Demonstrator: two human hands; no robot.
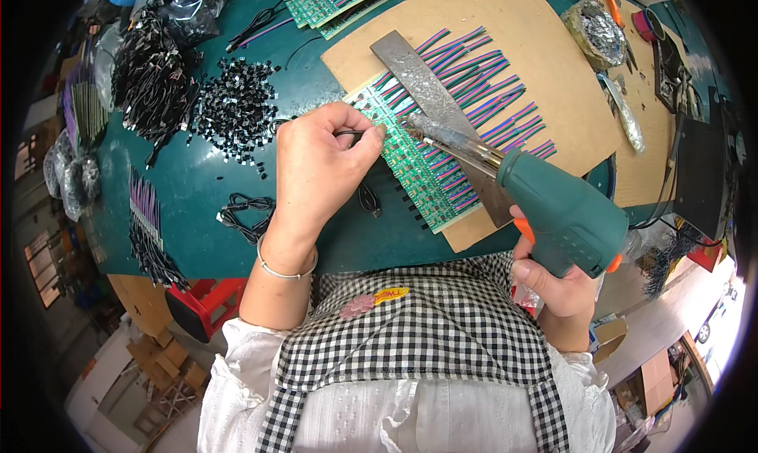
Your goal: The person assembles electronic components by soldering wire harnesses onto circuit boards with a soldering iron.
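Two hands are working over a green counter (205, 185). The left hand (316, 169) is pinching a thin black wire (365, 194) between thumb and fingertips, pressing its end against the near edge of a row of green boards (418, 157). The right hand (557, 283) is gripping the handle of a teal soldering gun (564, 208), fingers curled tight around it, an orange trigger showing under them. The gun's metal tip (418, 125) is touching the boards just beside the left fingertips. The boards are lying on a brown cardboard sheet (505, 27), with purple, green and blue wire tails (489, 82) fanning off their far side. A flat metal bar (418, 78) is resting across the boards, tilted. Loose black connectors (233, 110) are lying heaped on the counter left of the hands, with bundled black cables (150, 74) further left. A foil-covered dish (594, 31) is sitting at the far right of the cardboard.
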